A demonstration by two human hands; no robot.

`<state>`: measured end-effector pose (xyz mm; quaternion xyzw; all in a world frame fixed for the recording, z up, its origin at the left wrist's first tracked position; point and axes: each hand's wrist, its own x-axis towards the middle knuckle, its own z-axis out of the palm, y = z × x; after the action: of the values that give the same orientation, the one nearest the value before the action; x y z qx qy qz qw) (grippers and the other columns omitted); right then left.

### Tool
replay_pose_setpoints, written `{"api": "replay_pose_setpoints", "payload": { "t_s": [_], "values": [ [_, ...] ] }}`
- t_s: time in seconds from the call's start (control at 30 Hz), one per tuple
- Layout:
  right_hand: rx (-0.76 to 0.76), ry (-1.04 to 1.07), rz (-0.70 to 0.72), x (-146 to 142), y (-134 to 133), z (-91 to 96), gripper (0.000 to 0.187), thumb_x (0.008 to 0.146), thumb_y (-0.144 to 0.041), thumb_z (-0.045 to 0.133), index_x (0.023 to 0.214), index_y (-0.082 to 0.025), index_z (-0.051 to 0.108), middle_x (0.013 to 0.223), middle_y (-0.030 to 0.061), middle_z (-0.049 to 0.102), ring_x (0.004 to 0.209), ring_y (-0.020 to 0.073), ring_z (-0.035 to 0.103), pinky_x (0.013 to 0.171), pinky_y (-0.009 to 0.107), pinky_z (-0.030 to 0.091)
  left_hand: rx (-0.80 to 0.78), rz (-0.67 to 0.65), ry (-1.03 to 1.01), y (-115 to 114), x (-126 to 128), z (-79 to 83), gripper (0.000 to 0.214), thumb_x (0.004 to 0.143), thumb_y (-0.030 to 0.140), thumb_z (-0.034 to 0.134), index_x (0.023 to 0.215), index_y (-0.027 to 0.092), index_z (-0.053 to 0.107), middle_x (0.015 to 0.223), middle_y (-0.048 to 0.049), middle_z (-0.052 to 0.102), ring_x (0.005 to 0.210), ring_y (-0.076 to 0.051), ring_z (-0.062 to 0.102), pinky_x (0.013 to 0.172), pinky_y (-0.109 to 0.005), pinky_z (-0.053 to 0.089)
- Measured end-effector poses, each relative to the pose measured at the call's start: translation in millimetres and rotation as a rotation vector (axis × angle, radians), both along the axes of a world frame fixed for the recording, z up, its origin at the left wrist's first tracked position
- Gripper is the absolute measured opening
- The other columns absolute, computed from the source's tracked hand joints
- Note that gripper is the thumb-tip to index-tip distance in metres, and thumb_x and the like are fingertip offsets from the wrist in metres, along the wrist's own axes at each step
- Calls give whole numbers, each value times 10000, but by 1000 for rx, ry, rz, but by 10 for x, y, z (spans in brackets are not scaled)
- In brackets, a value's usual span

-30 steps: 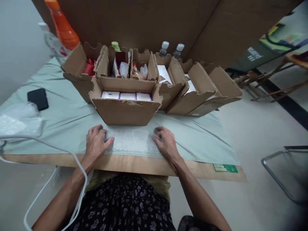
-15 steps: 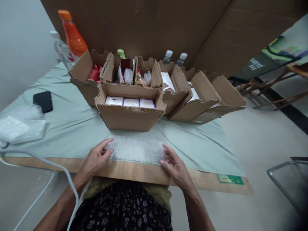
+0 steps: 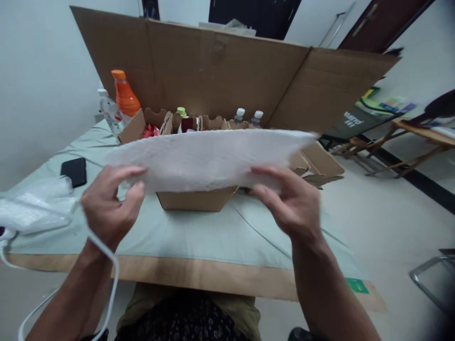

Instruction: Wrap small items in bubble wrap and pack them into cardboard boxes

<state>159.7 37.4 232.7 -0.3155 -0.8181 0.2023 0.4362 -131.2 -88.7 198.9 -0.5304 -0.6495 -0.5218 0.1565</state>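
A sheet of bubble wrap (image 3: 202, 161), blurred by motion, is held up in the air between my two hands. My left hand (image 3: 112, 201) pinches its left end between thumb and fingers. Its right end is gripped the same way by my right hand (image 3: 289, 201). Behind the sheet stands a cardboard box (image 3: 195, 201), of which mostly the lower front shows; its contents are hidden by the wrap.
More cardboard bins (image 3: 132, 129) stand in a row behind, before a tall cardboard panel (image 3: 227, 76). An orange bottle (image 3: 126, 94) is at the back left. A black phone-like object (image 3: 74, 171) and more bubble wrap (image 3: 39, 201) lie left. A white cable (image 3: 113, 265) crosses my left forearm.
Both hands have lifted the bubble wrap off the table, up in front of the boxes. The head view has tilted up, showing more beyond the cardboard panel.
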Motion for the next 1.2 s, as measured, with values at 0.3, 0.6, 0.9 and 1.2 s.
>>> {"api": "replay_pose_setpoints", "payload": {
  "t_s": [0.3,0.6,0.9,1.2],
  "values": [
    [-198,-722,75,-548,773,237,283,867,-181,553,585,-171,580,529,-40,492,528,96,420,537,264,268,-516,-165,164,815,-426,53,300,777,390,526,849,230,769,854,-57,762,879,-261,639,814,-358,508],
    [-140,-1081,93,-870,767,385,431,834,-135,616,462,-202,409,451,-37,374,481,99,345,569,295,254,-740,-265,401,1084,-504,43,363,841,447,492,815,251,796,807,-90,752,848,-289,651,848,-400,493],
    [39,-871,75,-527,701,659,220,895,-366,648,747,-213,707,624,8,618,654,167,563,631,284,331,-368,-319,299,562,-508,291,408,917,507,497,1058,241,772,1191,-84,708,1182,-309,620,1074,-488,437],
    [-135,-1199,424,-1091,938,287,244,814,-97,598,594,-198,629,549,-29,566,520,112,470,548,270,302,-806,-536,399,1032,-303,141,620,987,617,290,617,230,604,639,-24,664,723,-232,635,1146,-547,294]
  ]
}}
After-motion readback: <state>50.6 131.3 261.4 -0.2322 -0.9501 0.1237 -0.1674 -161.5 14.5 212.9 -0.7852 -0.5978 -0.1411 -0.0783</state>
